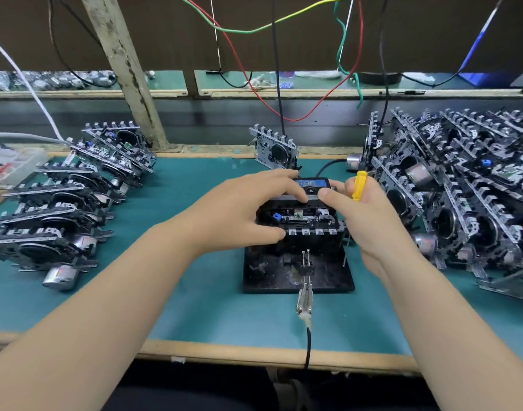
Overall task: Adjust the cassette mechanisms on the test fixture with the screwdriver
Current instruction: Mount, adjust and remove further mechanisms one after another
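Observation:
A black test fixture [299, 275] stands on the green mat at the centre. A cassette mechanism [301, 219] sits on top of it. My left hand [239, 212] grips the mechanism, fingers over its far edge and thumb on its near left edge. My right hand [370, 215] holds a yellow-handled screwdriver [358, 185] in its curled fingers, while its thumb presses on the mechanism's far right corner. The screwdriver's tip is hidden behind the hand. A small meter with a blue display [310, 185] sits just behind the mechanism.
Rows of cassette mechanisms [64, 203] lie at the left and a large heap of them [468, 197] at the right. One mechanism [275, 151] stands upright behind the fixture. A metal clip on a black cable [304, 298] runs from the fixture to the bench's near edge. Wires hang overhead.

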A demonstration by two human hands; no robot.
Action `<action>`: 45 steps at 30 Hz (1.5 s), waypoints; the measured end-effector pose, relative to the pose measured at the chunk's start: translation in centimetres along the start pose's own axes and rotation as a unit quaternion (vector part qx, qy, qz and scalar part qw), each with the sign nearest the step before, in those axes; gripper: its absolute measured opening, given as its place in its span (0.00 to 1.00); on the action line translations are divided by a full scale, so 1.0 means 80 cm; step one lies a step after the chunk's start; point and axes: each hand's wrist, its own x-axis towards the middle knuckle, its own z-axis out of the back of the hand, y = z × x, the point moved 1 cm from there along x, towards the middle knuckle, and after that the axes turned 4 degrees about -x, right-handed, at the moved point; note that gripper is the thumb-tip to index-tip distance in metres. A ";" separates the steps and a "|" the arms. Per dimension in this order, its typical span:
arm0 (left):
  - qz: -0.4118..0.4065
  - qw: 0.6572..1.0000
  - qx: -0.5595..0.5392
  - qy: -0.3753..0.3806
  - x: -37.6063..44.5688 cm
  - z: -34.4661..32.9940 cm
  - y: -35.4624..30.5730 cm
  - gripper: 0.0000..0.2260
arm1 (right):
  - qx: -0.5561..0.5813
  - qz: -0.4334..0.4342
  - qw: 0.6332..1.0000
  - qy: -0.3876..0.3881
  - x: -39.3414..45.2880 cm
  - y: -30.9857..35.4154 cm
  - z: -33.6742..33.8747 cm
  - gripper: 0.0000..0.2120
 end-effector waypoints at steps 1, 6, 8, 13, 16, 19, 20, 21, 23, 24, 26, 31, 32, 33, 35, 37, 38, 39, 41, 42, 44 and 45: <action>-0.003 1.000 -0.005 -0.004 -0.002 -0.001 0.000 0.21 | 0.002 -0.001 1.000 -0.002 -0.002 0.001 -0.001 0.15; -0.022 0.997 0.027 -0.073 -0.024 -0.024 0.006 0.26 | 0.014 -0.003 1.000 -0.008 -0.006 0.003 -0.003 0.15; 0.007 0.996 0.027 -0.086 -0.035 -0.037 0.004 0.37 | 0.017 -0.003 1.000 -0.008 -0.007 0.004 -0.005 0.14; 0.090 0.974 -0.110 -0.178 -0.033 -0.079 -0.011 0.34 | 0.019 -0.003 1.000 -0.012 -0.009 0.004 -0.005 0.14; 0.096 0.953 -0.175 -0.227 -0.027 -0.092 -0.008 0.30 | 0.015 -0.004 1.000 -0.008 -0.011 0.005 -0.004 0.13; 0.075 0.947 -0.185 -0.252 -0.025 -0.096 -0.005 0.30 | 0.008 -0.001 1.000 -0.005 -0.012 0.005 -0.004 0.12; 0.071 0.946 -0.185 -0.257 -0.025 -0.097 -0.004 0.30 | 0.004 0.000 1.000 -0.005 -0.012 0.005 -0.003 0.12; 0.065 0.945 -0.187 -0.262 -0.025 -0.099 -0.004 0.30 | 0.000 -0.001 1.000 -0.005 -0.012 0.004 -0.002 0.12; 0.053 0.942 -0.190 -0.269 -0.027 -0.104 -0.001 0.28 | -0.014 -0.008 1.000 -0.003 -0.014 0.003 0.000 0.10; 0.048 0.941 -0.192 -0.273 -0.028 -0.107 0.000 0.27 | -0.026 -0.010 1.000 -0.001 -0.014 0.002 0.003 0.09; 0.039 0.940 -0.188 -0.281 -0.028 -0.112 0.005 0.26 | -0.078 0.003 0.997 -0.017 -0.015 -0.001 0.009 0.10; 0.012 0.944 -0.177 -0.279 -0.019 -0.107 0.014 0.26 | -0.160 0.092 0.982 -0.029 -0.034 -0.006 0.015 0.11; 0.016 0.945 -0.173 -0.278 -0.018 -0.107 0.014 0.26 | -0.153 0.092 0.983 -0.034 -0.037 -0.009 0.015 0.09; 0.021 0.946 -0.168 -0.278 -0.018 -0.108 0.015 0.26 | -0.151 0.086 0.984 -0.044 -0.038 -0.012 0.015 0.06; 0.033 0.946 -0.165 -0.277 -0.018 -0.109 0.015 0.26 | -0.204 0.089 0.973 -0.060 -0.039 -0.013 0.020 0.04; 0.040 0.946 -0.171 -0.271 -0.019 -0.109 0.014 0.26 | -0.298 0.104 0.948 -0.035 -0.039 -0.007 0.032 0.10; 0.043 0.946 -0.174 -0.269 -0.020 -0.109 0.013 0.26 | -0.335 0.101 0.937 -0.003 -0.039 -0.003 0.038 0.12; 0.044 0.946 -0.177 -0.269 -0.020 -0.110 0.012 0.26 | -0.360 0.091 0.928 0.028 -0.041 0.004 0.044 0.12; 0.051 0.943 -0.180 -0.274 -0.020 -0.108 0.009 0.26 | -0.379 0.115 0.918 0.022 -0.045 0.024 0.051 0.11; 0.055 0.942 -0.185 -0.275 -0.021 -0.106 0.007 0.26 | -0.372 0.162 0.914 -0.021 -0.048 0.037 0.053 0.12; 0.057 0.938 -0.201 -0.276 -0.021 -0.102 0.001 0.27 | -0.341 0.260 0.896 -0.115 -0.058 0.071 0.047 0.11; 0.060 0.938 -0.203 -0.274 -0.021 -0.099 -0.001 0.28 | -0.312 0.293 0.894 -0.134 -0.062 0.085 0.041 0.12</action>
